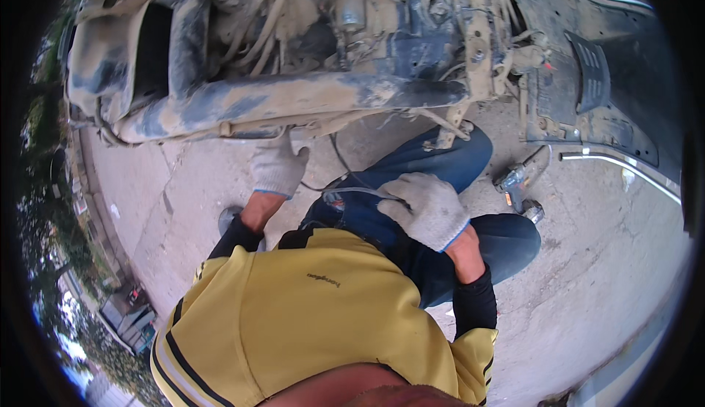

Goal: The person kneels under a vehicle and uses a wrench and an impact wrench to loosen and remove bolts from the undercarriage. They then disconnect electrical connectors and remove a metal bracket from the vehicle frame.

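Observation:
My left hand [280, 166], in a pale knit glove, reaches up to the underside of a dusty, dark pipe [294, 100] that runs across a stripped vehicle frame. Its thumb stands apart and its fingers stretch upward, the tips hidden behind the pipe's lower edge. Over my lap, my gloved right hand [426, 210] is closed around a thin dark cable [341, 189]. From that fist the cable loops left across my jeans, then another stretch rises toward the underside of the frame. What the cable joins to is hidden.
On the concrete at the right lies a cordless power tool [512, 183], beside my knee. A metal bracket [449, 131] hangs below the frame near my other knee. Farther right are a dark body panel [624, 76] and a pale rod [624, 163]. Greenery edges the far left.

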A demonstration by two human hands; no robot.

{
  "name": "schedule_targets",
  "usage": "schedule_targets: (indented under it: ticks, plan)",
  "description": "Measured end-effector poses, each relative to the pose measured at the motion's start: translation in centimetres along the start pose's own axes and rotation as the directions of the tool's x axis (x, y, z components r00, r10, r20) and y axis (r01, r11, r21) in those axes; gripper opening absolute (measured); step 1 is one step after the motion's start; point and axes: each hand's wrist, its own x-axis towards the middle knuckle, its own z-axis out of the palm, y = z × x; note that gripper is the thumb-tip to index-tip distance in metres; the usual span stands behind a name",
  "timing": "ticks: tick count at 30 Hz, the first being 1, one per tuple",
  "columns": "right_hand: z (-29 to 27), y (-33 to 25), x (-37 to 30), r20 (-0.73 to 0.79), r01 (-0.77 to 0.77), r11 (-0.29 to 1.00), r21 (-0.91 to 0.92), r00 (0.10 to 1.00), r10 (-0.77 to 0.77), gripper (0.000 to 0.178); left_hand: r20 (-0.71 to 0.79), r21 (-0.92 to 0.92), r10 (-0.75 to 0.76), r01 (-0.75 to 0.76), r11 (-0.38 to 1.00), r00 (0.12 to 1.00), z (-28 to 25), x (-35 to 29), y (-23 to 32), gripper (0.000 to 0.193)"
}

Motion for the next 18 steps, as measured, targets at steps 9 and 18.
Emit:
schedule_targets:
  ticks: [9,18]
  plan:
    - [1.1,-0.4,1.1,0.081,-0.048,0.968,-0.247,0.994,0.070,0.037,-0.161,-0.479,0.085,-0.153,0.865,0.983,7.3,2.0,-8.2,0.026]
    - [-2.6,-1.5,1.5,-0.161,-0.045,0.969,-0.245,0.987,0.005,0.043,-0.473,-0.303,0.444,-0.613,0.729,0.761,-0.5,1.1,-0.6,0.033]
